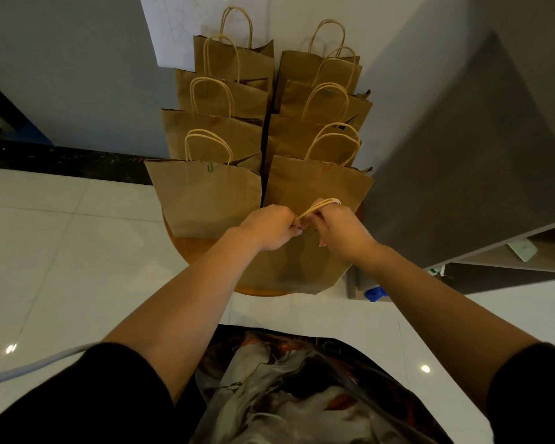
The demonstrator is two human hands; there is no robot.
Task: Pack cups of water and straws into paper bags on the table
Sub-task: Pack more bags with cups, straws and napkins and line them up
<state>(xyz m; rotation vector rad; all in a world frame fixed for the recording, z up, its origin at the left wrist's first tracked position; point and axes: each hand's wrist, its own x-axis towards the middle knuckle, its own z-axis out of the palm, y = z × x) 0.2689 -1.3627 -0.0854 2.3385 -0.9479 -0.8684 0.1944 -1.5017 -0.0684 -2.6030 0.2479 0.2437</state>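
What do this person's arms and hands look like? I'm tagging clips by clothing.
Both forearms are bare. The left hand and right hand show no gloves, rings or watch. Short black sleeves end near the elbows, on a black shirt with a white, grey and orange print on the front.

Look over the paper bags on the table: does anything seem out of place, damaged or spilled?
Nothing stands out. The standing paper bags sit upright in two tidy rows, with no spill visible. The left hand and right hand pinch the top of the nearest bag by its handles.
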